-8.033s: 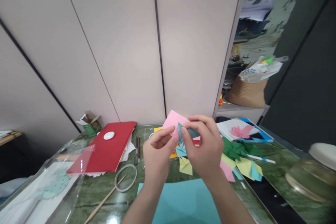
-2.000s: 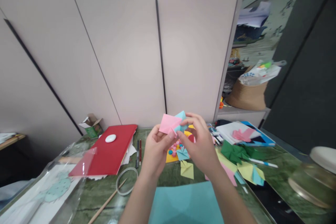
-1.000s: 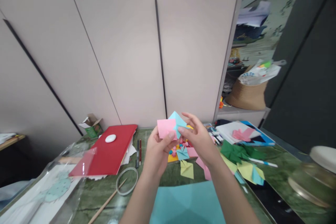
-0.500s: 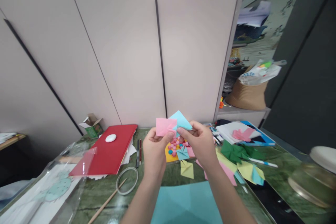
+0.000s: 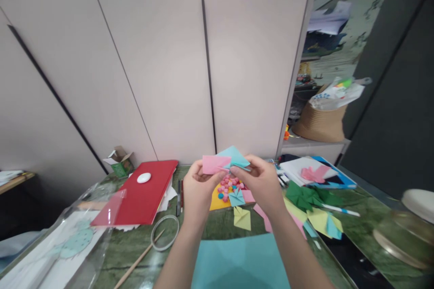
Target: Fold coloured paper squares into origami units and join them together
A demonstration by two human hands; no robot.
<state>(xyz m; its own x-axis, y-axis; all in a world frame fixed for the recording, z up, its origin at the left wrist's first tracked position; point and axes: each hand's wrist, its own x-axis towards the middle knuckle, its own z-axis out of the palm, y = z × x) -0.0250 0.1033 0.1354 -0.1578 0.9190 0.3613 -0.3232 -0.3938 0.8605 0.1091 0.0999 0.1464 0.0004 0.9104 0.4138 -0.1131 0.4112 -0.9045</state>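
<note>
Both hands are raised over the table and hold two small folded papers that meet in the middle. My left hand (image 5: pixel 199 187) pinches the pink folded paper (image 5: pixel 214 163) between thumb and fingers. My right hand (image 5: pixel 259 180) is closed on the light blue folded paper (image 5: pixel 234 156), its thumb at the join. How the two pieces fit together cannot be made out. Beneath them lie small pink paper stars (image 5: pixel 231 184) on an orange sheet (image 5: pixel 217 202), a blue folded piece (image 5: pixel 236 198) and a yellow folded piece (image 5: pixel 242 218). A teal sheet (image 5: pixel 240 262) lies between my forearms.
To the left are a red folder (image 5: pixel 145 189) with a white oval object (image 5: pixel 143 178), a tape ring (image 5: pixel 165 233) and a wooden stick (image 5: pixel 135 264). Green folded paper (image 5: pixel 303 195), a marker (image 5: pixel 341 210) and a jar (image 5: pixel 405 230) are on the right. Cabinet doors (image 5: pixel 162 63) stand behind.
The pink and blue papers have tilted flatter and dipped slightly in my hands. Both hands keep their grip.
</note>
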